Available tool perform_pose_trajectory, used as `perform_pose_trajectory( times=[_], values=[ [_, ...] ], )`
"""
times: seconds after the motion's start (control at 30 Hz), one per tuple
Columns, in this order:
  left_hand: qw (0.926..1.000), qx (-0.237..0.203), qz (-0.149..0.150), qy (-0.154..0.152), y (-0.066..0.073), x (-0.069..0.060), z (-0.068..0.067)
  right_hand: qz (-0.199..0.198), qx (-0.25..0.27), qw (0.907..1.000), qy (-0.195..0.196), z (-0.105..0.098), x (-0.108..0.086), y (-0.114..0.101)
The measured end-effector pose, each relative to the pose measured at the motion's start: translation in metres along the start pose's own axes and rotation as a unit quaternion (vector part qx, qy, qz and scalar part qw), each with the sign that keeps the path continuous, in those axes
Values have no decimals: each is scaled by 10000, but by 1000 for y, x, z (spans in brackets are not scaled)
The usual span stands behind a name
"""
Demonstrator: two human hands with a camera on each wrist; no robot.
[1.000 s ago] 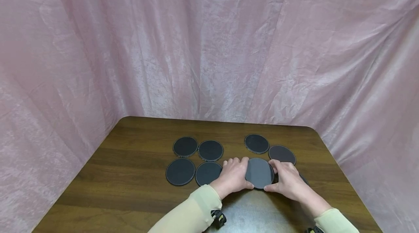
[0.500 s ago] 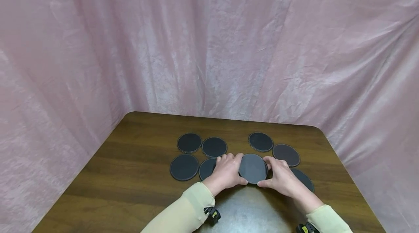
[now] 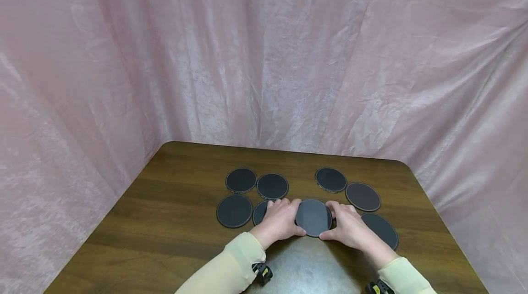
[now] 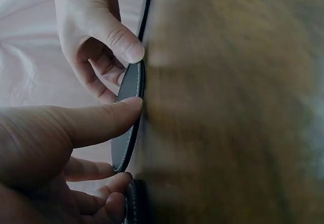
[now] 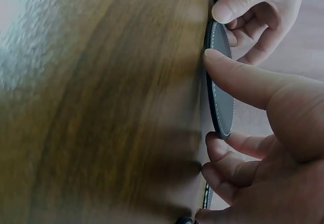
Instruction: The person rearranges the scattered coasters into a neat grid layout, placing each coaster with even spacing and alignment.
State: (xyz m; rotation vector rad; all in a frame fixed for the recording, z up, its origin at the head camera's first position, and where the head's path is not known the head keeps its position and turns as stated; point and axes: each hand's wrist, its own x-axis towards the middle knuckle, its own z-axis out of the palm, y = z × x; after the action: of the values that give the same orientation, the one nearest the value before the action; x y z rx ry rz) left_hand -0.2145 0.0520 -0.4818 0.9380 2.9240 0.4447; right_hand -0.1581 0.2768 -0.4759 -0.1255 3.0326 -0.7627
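Observation:
A round black coaster (image 3: 313,217) with pale edge stitching is held between both hands, near the table's right-hand middle. My left hand (image 3: 279,221) grips its left edge, thumb at the near side and fingers farther round. On the opposite edge, my right hand (image 3: 350,226) pinches with thumb and fingers. In the left wrist view the coaster (image 4: 130,89) stands edge-on between both thumbs. The right wrist view shows the same coaster (image 5: 221,100) just above the wood. A dark rim shows at its right in the head view; whether that is a second coaster I cannot tell.
Left of the hands lie several coasters in two rows, including a front-left one (image 3: 234,211) and one (image 3: 259,213) partly behind my left hand. To the right are three more: back (image 3: 331,180), middle (image 3: 363,196) and front (image 3: 381,230). Pink curtains (image 3: 264,55) surround the wooden table (image 3: 165,220).
Both hands have moved left with the coaster, relative to the coasters on the table. More of the front-right coaster shows, and less of the one by my left hand. The head view has shifted slightly.

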Motion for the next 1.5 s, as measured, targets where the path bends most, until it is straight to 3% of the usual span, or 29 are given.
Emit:
perform_pose_trajectory(
  times=[0.17,0.5,0.73,1.03,1.5],
  values=[
    [9998,169,48,-8,0,-2,1,-66,-205,9998,-22,-1,0,-2],
    [9999,52,-91,-77,-10,-3,-5,-193,-408,9986,-269,-7,1,-6],
    [9999,62,-20,-134,-15,-4,-8,-346,-706,9961,-398,-10,3,-14],
    [9992,158,168,-315,-15,-5,-9,-311,-650,9960,-529,-8,1,-18],
    [9994,103,174,-264,-16,-4,-4,-360,-666,9959,-495,-6,1,-16]
  ],
)
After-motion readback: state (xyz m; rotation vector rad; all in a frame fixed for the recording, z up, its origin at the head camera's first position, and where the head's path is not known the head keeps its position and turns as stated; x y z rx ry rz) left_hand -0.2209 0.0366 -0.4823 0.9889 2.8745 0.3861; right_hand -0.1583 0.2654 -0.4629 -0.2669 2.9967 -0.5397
